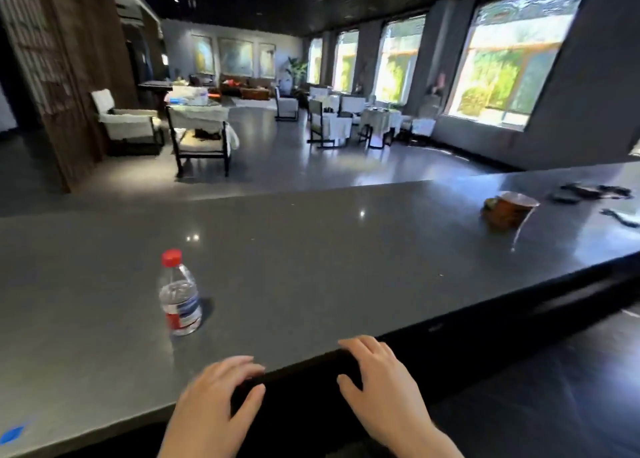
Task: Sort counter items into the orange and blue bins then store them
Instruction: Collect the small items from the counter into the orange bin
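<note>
Right now both hands rest at the near edge of the counter (311, 235), holding nothing. The left hand (211, 398) curls its fingers over that edge, and the right hand (381, 378) lies beside it in the same way. A water bottle (180, 294) with a red cap stands upright on the counter, forward and to the left of the left hand, near it but apart. Its long axis is vertical, so a side grasp round the body looks fitting, and the left hand is plainly the nearer. A brown cup (509, 209) sits well apart toward the far right edge, beside some dark items (588, 192) too blurred to name. No orange or blue bin is in view.
</note>
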`<state>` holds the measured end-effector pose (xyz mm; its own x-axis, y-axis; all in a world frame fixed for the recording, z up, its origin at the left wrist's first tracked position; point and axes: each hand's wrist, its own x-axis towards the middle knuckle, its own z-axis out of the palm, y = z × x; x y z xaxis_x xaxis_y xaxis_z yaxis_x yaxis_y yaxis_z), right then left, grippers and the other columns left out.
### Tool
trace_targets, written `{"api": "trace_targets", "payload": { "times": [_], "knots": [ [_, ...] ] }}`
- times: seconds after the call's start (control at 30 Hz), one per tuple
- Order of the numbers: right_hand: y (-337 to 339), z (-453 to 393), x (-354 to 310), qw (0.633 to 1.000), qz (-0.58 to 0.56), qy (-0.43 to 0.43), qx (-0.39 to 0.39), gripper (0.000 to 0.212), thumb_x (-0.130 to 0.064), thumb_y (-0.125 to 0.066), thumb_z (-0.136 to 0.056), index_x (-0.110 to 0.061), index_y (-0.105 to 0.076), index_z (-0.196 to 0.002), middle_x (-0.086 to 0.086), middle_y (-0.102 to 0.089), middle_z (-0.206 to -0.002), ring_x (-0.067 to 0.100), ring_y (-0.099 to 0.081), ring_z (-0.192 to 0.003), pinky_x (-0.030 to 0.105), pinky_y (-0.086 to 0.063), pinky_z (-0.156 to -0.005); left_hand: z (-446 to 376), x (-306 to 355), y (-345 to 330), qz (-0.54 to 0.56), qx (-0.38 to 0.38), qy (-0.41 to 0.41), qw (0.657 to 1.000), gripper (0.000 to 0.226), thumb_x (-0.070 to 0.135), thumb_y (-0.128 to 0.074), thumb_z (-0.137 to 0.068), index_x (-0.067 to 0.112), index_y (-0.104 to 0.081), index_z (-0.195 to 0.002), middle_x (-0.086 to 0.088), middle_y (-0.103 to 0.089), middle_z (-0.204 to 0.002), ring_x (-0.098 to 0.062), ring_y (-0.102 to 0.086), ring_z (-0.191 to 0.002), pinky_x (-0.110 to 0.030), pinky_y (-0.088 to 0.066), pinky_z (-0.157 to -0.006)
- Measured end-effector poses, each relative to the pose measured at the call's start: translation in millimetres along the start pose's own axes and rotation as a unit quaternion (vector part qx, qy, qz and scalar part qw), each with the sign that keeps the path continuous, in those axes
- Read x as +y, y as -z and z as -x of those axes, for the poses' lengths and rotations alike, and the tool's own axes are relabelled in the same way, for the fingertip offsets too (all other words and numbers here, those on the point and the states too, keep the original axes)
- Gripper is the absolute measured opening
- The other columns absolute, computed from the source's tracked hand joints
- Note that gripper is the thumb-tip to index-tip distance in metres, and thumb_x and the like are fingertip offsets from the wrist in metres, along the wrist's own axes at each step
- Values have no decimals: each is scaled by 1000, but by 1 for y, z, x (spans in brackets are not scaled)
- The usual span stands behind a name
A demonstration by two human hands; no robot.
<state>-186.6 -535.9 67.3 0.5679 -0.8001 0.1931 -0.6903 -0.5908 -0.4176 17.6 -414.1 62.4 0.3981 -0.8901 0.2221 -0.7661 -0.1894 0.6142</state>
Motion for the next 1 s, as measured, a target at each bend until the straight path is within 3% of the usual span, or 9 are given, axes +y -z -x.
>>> {"api": "trace_targets", "payload": {
  "times": [0.13,0.27,0.37,0.63,0.8,0.93,1.0],
  "knots": [
    [60,14,101,996,35,-78,33,47,-40,-51,-90,-41,-39,-136,-27,-39,-134,-2,-37,-123,14,-38,-88,-61,90,-84,62,-21,-58,996,22,31,-68,-84,49,-58,-93,29,-52,-109,-1,-49,-112,-23,-35,-99],
    [118,40,204,976,66,-181,97,46,-41,-51,-90,-44,-40,-135,-32,-37,-133,-5,-36,-122,12,-35,-83,-100,189,-171,110,-60,-149,981,19,32,-66,-84,45,-63,-98,31,-53,-111,6,-46,-110,-20,-33,-95],
    [146,56,256,963,61,-241,106,46,-41,-52,-89,-43,-41,-134,-31,-38,-133,-4,-37,-124,14,-37,-89,-121,240,-216,132,-95,-189,968,20,32,-68,-83,42,-67,-101,31,-54,-111,8,-46,-109,-19,-34,-98],
    [181,25,348,939,42,-315,132,46,-45,-52,-89,-48,-38,-133,-32,-34,-133,-4,-36,-124,17,-41,-94,-199,303,-311,140,-165,-209,954,22,28,-73,-78,40,-69,-97,25,-60,-109,-1,-54,-107,-25,-39,-99],
    [199,-14,403,921,53,-356,153,47,-45,-52,-89,-47,-38,-134,-30,-35,-135,-3,-37,-125,20,-41,-94,-270,348,-367,149,-178,-274,933,19,36,-67,-79,36,-71,-98,26,-58,-109,9,-49,-105,-19,-36,-96],
    [225,-44,451,904,61,-385,174,48,-44,-53,-88,-47,-38,-134,-30,-36,-133,-4,-38,-124,18,-41,-96,-328,391,-404,146,-183,-300,925,31,47,-58,-73,35,-72,-98,27,-57,-109,4,-51,-107,-16,-35,-95],
    [233,-52,472,893,66,-404,190,47,-44,-53,-88,-48,-39,-133,-32,-35,-132,-5,-38,-124,15,-40,-95,-350,411,-427,140,-195,-323,916,25,43,-63,-79,36,-70,-102,28,-55,-111,4,-49,-109,-14,-32,-96]
  ]
}}
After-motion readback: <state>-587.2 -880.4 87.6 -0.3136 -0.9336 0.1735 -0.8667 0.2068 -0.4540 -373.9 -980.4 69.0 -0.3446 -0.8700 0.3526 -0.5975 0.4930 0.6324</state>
